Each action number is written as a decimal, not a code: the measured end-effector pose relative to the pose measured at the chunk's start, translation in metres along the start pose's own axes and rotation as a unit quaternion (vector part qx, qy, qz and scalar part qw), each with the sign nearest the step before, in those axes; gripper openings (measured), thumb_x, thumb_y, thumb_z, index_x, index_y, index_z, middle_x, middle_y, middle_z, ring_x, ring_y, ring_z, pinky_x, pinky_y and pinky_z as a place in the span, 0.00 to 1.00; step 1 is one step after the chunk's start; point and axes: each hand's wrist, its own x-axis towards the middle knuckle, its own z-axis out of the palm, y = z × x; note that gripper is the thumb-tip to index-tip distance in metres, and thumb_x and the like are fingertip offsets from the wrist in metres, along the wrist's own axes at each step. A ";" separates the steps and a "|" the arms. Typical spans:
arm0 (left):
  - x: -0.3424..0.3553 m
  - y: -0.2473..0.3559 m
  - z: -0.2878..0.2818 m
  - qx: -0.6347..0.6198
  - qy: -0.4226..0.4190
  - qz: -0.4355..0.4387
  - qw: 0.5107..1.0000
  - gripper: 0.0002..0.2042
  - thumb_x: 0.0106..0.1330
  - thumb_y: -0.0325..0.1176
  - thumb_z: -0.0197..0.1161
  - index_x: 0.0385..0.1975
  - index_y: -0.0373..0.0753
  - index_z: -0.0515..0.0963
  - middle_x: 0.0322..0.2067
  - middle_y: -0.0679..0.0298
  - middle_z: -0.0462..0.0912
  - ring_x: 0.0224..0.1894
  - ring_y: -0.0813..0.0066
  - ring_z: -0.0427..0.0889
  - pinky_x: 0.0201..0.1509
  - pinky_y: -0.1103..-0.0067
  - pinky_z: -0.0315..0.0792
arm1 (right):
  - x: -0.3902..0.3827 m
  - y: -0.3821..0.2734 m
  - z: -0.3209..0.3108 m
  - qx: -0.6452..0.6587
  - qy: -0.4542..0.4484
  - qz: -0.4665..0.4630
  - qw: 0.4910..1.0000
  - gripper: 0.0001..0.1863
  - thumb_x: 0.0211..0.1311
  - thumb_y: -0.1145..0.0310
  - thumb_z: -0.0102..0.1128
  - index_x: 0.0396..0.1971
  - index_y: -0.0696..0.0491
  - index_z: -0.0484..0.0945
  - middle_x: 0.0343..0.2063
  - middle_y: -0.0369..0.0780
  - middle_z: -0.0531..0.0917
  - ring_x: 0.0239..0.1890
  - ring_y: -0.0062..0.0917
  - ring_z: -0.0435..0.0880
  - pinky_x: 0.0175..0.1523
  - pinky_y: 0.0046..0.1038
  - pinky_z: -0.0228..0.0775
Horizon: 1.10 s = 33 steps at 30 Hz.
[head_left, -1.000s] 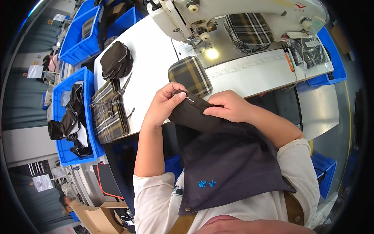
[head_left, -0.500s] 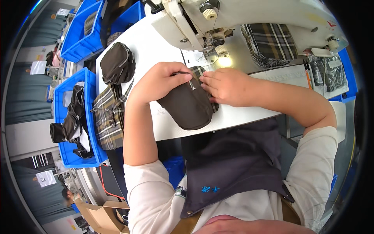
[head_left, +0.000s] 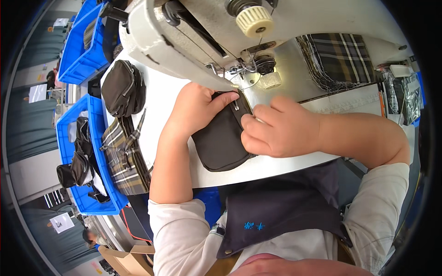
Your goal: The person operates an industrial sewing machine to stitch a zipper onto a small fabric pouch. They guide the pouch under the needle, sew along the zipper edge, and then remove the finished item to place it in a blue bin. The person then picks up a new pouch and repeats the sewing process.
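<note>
A dark brown fabric pouch [head_left: 220, 146] with a short zipper lies on the white sewing table, its upper end just below the sewing machine's needle area [head_left: 246, 76]. My left hand [head_left: 198, 106] is closed on the pouch's upper edge, the thumb lying next to the metal zipper pull [head_left: 236, 105]. At the pouch's right edge is my right hand [head_left: 281, 131], fingers curled in and the thumb side smeared by motion. What those fingers hold, if anything, is hidden.
Left on the table are a finished-looking brown pouch [head_left: 120, 87] and plaid fabric pieces [head_left: 122, 161]. Blue bins [head_left: 99, 147] stand beyond the left edge. A plaid stack [head_left: 343, 57] lies under the machine arm, with a ruler strip [head_left: 354, 106] in front.
My head view has come closer to the machine. The right hand has gone from fingers extended flat on the pouch to curled at its right edge. The left hand keeps its hold.
</note>
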 end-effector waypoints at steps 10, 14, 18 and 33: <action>0.000 0.008 0.005 0.068 0.059 0.062 0.994 0.10 0.66 0.33 0.73 0.38 0.33 0.84 0.32 0.56 0.84 0.36 0.54 0.81 0.42 0.66 0.74 | -0.004 -0.003 -0.005 0.011 -0.057 -0.015 0.998 0.11 0.51 0.64 0.65 0.34 0.52 0.84 0.37 0.38 0.86 0.28 0.19 0.76 0.27 0.23 0.61; 0.001 0.009 0.003 0.059 0.044 0.068 0.995 0.10 0.66 0.34 0.74 0.38 0.33 0.84 0.31 0.55 0.83 0.36 0.53 0.81 0.42 0.65 0.74 | -0.011 -0.002 -0.004 0.012 -0.082 0.027 0.996 0.12 0.49 0.66 0.67 0.34 0.53 0.86 0.45 0.42 0.88 0.26 0.20 0.74 0.27 0.24 0.56; 0.000 0.014 0.005 0.063 0.048 0.075 0.994 0.11 0.66 0.35 0.74 0.40 0.34 0.85 0.32 0.55 0.84 0.37 0.52 0.81 0.43 0.65 0.75 | -0.008 -0.001 -0.008 0.041 -0.068 -0.014 0.997 0.15 0.49 0.64 0.65 0.34 0.58 0.87 0.40 0.47 0.89 0.25 0.21 0.79 0.26 0.25 0.65; 0.001 0.019 0.010 0.101 0.106 0.019 0.989 0.11 0.65 0.37 0.72 0.43 0.38 0.87 0.34 0.53 0.86 0.38 0.51 0.82 0.42 0.63 0.75 | -0.010 -0.010 -0.013 -0.003 -0.113 -0.019 0.993 0.18 0.50 0.66 0.65 0.35 0.64 0.88 0.37 0.52 0.90 0.24 0.24 0.80 0.27 0.26 0.69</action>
